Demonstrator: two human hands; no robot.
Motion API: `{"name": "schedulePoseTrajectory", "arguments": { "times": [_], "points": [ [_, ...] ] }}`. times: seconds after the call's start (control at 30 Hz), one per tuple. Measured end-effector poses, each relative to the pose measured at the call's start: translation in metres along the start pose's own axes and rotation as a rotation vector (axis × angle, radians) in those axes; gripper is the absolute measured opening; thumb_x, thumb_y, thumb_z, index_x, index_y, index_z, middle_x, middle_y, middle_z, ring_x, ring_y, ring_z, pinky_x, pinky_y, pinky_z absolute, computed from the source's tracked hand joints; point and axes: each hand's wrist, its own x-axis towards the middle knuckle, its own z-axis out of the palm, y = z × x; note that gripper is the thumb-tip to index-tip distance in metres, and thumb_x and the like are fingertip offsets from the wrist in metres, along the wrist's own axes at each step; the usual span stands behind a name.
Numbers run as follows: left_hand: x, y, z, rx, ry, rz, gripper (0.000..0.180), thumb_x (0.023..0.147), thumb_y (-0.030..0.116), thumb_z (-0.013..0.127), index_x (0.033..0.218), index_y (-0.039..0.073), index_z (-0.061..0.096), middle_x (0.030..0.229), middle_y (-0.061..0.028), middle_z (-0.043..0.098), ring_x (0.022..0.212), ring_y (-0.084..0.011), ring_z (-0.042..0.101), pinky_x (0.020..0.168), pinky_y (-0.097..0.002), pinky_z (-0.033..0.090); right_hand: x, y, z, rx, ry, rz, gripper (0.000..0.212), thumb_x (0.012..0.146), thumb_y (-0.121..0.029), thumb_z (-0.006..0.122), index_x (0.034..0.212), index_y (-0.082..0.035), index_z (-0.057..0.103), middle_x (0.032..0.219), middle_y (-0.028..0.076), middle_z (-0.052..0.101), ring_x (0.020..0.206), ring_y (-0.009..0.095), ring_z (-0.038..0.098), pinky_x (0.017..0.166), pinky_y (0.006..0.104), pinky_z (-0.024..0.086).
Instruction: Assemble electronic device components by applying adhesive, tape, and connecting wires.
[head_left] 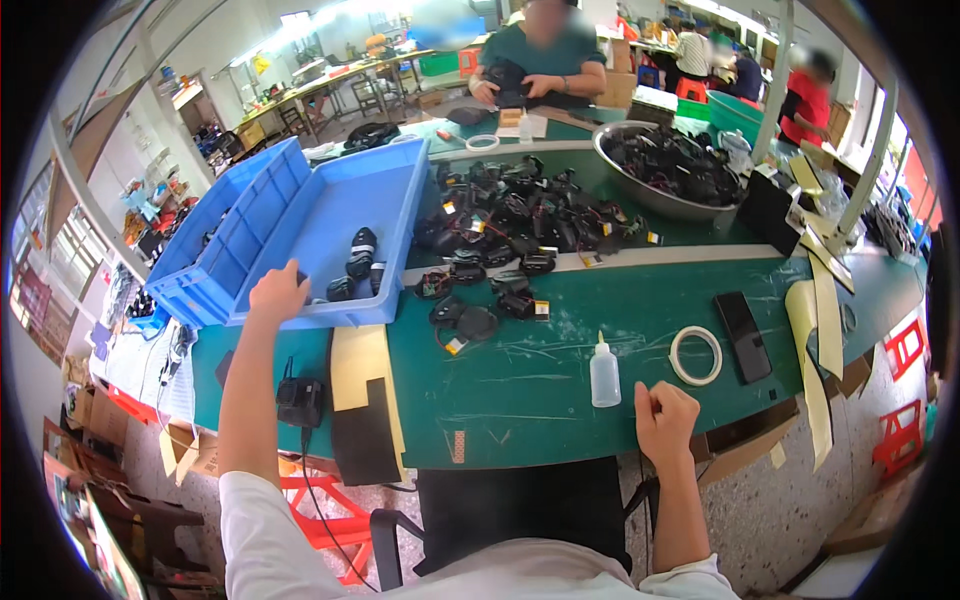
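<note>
My left hand [277,292] reaches into a blue plastic bin [330,215] at the left of the green table [600,370]; it rests at the bin's near edge, close to a few small black parts [358,265], and whether it grips one I cannot tell. My right hand [665,418] sits at the table's near edge with fingers curled and nothing visible in it. A small white squeeze bottle [604,375] stands just left of it, and a roll of white tape [695,355] lies just beyond. A pile of black parts with wires [515,225] covers the table's middle.
A metal bowl [668,165] full of black parts stands at the back right. A dark phone [742,335] lies right of the tape. Yellow-backed strips [822,330] hang at the right edge, a black sheet [365,405] at the near left. Across the table a seated person's hands [520,85] hold a black part.
</note>
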Motion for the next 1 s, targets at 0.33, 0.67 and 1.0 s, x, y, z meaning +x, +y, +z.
{"name": "schedulePoseTrajectory", "arguments": {
  "times": [0.33, 0.67, 1.0],
  "points": [
    [-0.054, 0.190, -0.047, -0.419, 0.395, 0.644, 0.026, 0.083, 0.017, 0.068, 0.107, 0.006, 0.063, 0.098, -0.0151, 0.065, 0.089, -0.0346, 0.063, 0.076, -0.0437, 0.052, 0.001, 0.002, 0.008, -0.117, -0.115, 0.095, 0.036, 0.077, -0.011, 0.074, 0.058, -0.006, 0.043, 0.053, 0.008, 0.045, 0.046, 0.027, 0.046, 0.045, 0.0378, 0.034],
    [-0.018, 0.304, -0.033, 0.044, -0.364, 0.957, 0.045, 0.077, 0.005, 0.063, 0.121, 0.015, 0.059, 0.121, -0.0132, 0.055, 0.105, -0.0345, 0.059, 0.085, -0.0421, 0.050, 0.000, 0.004, 0.008, -0.088, -0.076, 0.005, 0.035, 0.077, -0.008, 0.073, 0.060, -0.003, 0.044, 0.054, 0.010, 0.046, 0.045, 0.024, 0.044, 0.044, 0.0351, 0.033],
    [-0.072, 0.264, -0.028, -0.781, 0.023, 0.827, 0.011, 0.083, 0.010, 0.065, 0.092, 0.002, 0.064, 0.062, -0.0099, 0.059, 0.064, -0.0242, 0.063, 0.064, -0.0374, 0.048, -0.019, 0.000, -0.007, 0.071, 0.146, -0.056, 0.034, 0.077, -0.003, 0.073, 0.060, -0.005, 0.045, 0.052, 0.008, 0.044, 0.043, 0.022, 0.043, 0.042, 0.0323, 0.031]
  ]
}}
